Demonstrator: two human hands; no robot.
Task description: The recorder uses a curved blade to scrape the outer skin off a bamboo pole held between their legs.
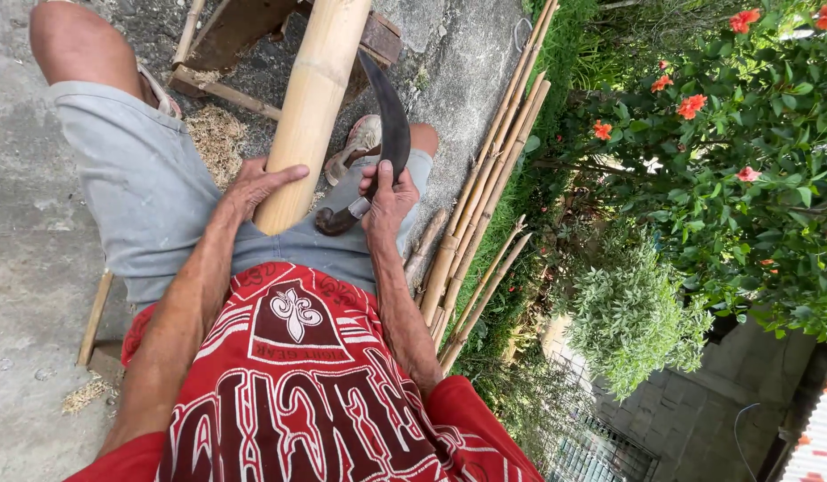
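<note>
The grip of the left hand (257,183) is closed loosely round the lower end of a thick bamboo pole (313,103), with the thumb laid across its front and the fingers wrapped behind it. The pole is held tilted, its lower end rested on the lap against grey shorts (137,178) and its upper part carried up out of view. The grip of the right hand (388,201) is shut firmly on the handle of a curved dark blade (394,125), whose tip is pointed upward just beside the pole without being seen to touch it. The butt of the handle is shown below the fist, near the pole's end. A red patterned shirt (297,393) is seen in the foreground. A bundle of thin bamboo strips (489,178) is laid on the concrete ground (20,268) to the right of the legs, beside a grass edge. Pale shavings (219,134) are scattered between the knees, near a wooden frame (226,54). A shrub with red flowers (726,116) is stood well apart, at the right.
</note>
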